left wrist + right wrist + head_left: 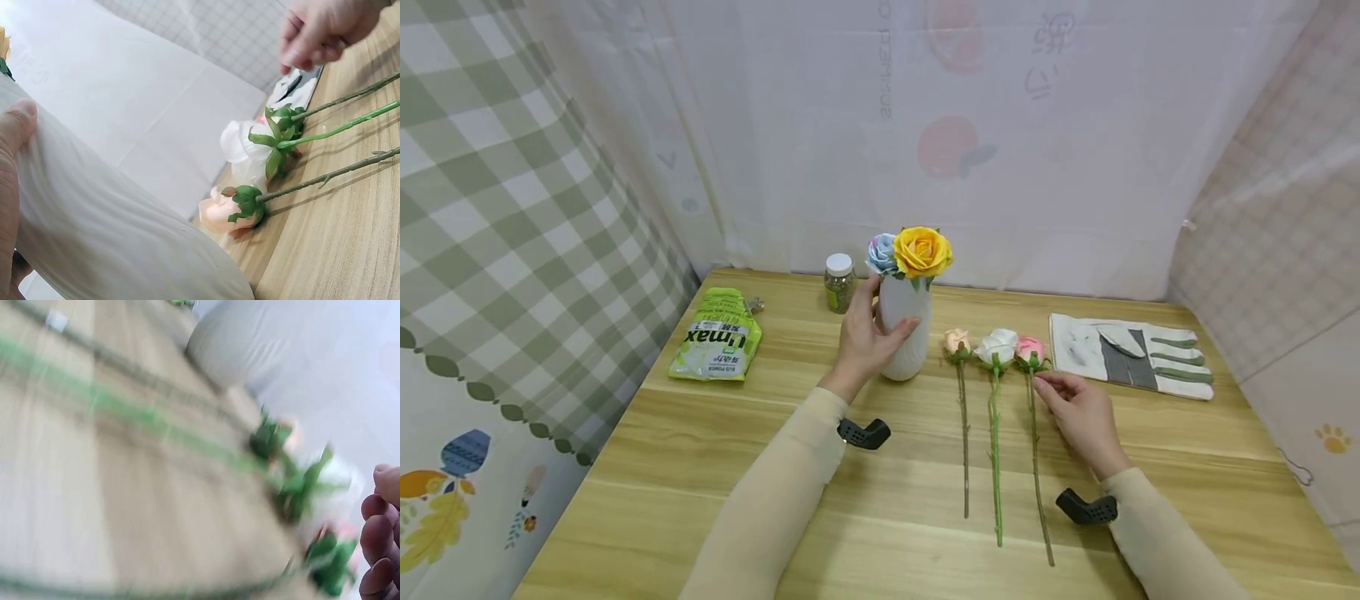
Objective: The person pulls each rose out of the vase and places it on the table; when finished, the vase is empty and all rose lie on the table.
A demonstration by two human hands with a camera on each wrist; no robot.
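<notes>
One wavy-grooved white vase (913,354) holding yellow rose (922,252), pale-blue rose (882,252).

The head camera looks forward and down from the near side of a tall white ridged vase (910,342), far enough back to take in its full height. The left-wrist camera, tilted and close beside the vase, faces rightward past it; the right-wrist camera, also tilted, faces leftward toward its base, and both share the long-stemmed peach, white and pink roses (997,346) right of it.
</notes>
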